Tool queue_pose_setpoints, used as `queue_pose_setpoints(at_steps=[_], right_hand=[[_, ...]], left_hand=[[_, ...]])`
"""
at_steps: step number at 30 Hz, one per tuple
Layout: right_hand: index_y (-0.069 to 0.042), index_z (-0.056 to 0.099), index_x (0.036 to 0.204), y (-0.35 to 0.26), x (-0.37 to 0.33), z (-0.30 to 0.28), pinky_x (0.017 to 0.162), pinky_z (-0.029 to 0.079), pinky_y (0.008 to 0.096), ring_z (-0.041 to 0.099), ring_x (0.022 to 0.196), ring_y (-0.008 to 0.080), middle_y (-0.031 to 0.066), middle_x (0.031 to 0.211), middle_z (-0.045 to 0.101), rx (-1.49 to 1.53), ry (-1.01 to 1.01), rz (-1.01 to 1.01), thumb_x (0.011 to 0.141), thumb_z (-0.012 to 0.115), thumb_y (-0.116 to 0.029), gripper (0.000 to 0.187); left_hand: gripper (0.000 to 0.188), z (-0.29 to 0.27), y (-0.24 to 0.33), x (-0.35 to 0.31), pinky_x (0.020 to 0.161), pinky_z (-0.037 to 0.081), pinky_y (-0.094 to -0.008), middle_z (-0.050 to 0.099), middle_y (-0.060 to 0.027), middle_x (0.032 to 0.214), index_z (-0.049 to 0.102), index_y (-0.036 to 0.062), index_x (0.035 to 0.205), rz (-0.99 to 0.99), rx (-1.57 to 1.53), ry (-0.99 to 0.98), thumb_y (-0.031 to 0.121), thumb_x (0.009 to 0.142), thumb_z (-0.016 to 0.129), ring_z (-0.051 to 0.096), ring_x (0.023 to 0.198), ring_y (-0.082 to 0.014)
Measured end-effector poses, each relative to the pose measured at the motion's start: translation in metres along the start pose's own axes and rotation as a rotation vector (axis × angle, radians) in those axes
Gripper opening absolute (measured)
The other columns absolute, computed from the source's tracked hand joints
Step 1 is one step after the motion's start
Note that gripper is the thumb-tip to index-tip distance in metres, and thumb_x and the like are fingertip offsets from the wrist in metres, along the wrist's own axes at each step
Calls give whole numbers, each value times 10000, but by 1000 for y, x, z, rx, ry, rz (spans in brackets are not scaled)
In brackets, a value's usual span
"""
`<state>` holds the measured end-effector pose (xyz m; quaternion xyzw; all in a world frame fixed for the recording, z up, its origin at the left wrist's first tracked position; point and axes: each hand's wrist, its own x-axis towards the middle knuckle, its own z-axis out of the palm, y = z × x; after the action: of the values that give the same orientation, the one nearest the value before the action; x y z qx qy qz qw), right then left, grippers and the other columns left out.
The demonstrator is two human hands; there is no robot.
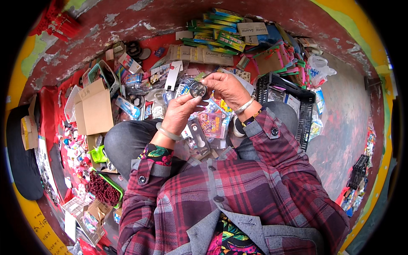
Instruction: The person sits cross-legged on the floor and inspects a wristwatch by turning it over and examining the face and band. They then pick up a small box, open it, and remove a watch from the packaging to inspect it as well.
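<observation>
Standing open to the left of the left hand is a brown cardboard box (pixel 94 108). The left hand (pixel 180 114), fingers loosely curled, pinches the lower edge of a black, round-faced, watch-like object (pixel 198 89) between both hands' fingertips. Below it lies a purple printed packet (pixel 212 124). The right hand (pixel 229 90) grips its upper edge, fingers bent. Right of that hand sits a black plastic crate (pixel 305 111).

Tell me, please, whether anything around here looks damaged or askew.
Yes: the dark red wall has flaking paint, with pale bare patches. Near its foot, the yellow and green boxes lie in an uneven pile at different angles. The dark round thing between left hand and right hand shows no clear damage.
</observation>
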<state>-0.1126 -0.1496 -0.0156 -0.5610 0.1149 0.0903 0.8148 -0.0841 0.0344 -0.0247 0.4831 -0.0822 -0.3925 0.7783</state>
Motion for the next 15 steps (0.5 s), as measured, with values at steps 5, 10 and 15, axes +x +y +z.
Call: queue_pose_setpoints(at_steps=[5, 10, 15], right_hand=[[-36, 626, 856, 6, 2, -2, 472, 325, 167, 497, 576, 37, -14, 704, 585, 73, 0, 13, 827, 634, -209, 176], [-30, 616, 831, 8, 3, -1, 459, 321, 159, 511, 583, 40, -5, 714, 591, 95, -6, 23, 831, 630, -192, 163], [-32, 609, 850, 4, 1, 3, 462, 319, 155, 524, 596, 41, 7, 731, 601, 124, -14, 21, 839, 621, -180, 149]], left_hand=[[235, -4, -3, 2, 750, 485, -260, 651, -93, 920, 613, -23, 1010, -51, 28, 5, 165, 883, 552, 622, 823, -150], [246, -4, -3, 2, 740, 482, -248, 657, -97, 885, 618, -23, 986, -44, 31, 7, 191, 887, 549, 624, 784, -140], [243, -9, -6, 5, 751, 485, -272, 634, -94, 1003, 583, -12, 1078, -21, 74, 8, 132, 890, 529, 613, 883, -169]])
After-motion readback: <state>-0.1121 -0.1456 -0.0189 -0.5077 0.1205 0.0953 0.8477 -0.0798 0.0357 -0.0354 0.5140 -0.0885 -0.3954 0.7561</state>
